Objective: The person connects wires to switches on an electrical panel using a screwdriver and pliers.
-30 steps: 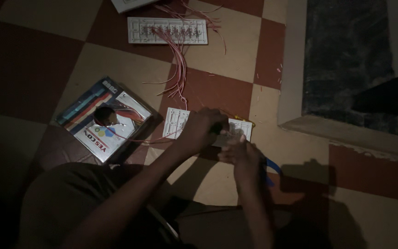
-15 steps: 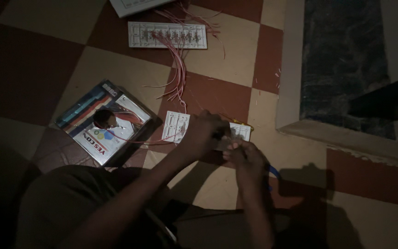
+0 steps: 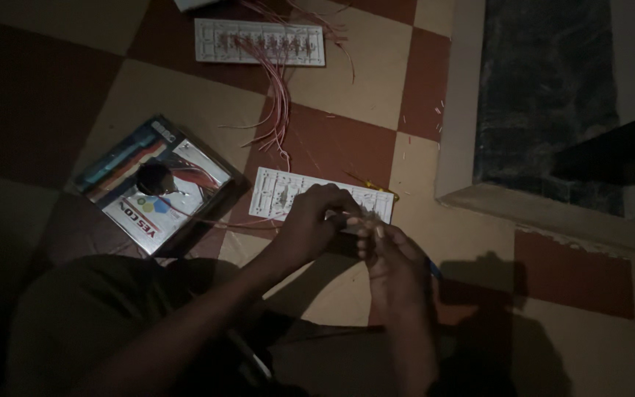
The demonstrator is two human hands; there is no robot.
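- My left hand [image 3: 316, 220] is curled over the near white switch board [image 3: 282, 192] that lies flat on the floor; its fingers are bent and pinched around something small at the board's near edge, but the light is too dim for me to tell just what they grip.
- My right hand [image 3: 391, 254] sits just beside the left, fingertips meeting it; the fingers are closed around a thin tool with a blue handle [image 3: 433, 269], which pokes out to the right of my palm.
- The near board lies on the join of a brown and a cream tile, partly hidden under my left hand, with its right end showing past my knuckles.
- A bundle of thin red wires [image 3: 277, 110] runs down the floor from a second white board [image 3: 259, 42] farther off, and ends close to the near board's top edge.
- More thin red wires [image 3: 214, 220] trail from under my left hand across to the left.
- A flat open box [image 3: 159, 187] with colourful printing lies to the left of the near board, with a small round dark thing [image 3: 154, 176] resting on it.
- A raised stone step [image 3: 472, 110] borders the tiled floor [image 3: 53, 73] on the right.
- My arms reach in from the bottom of the view.
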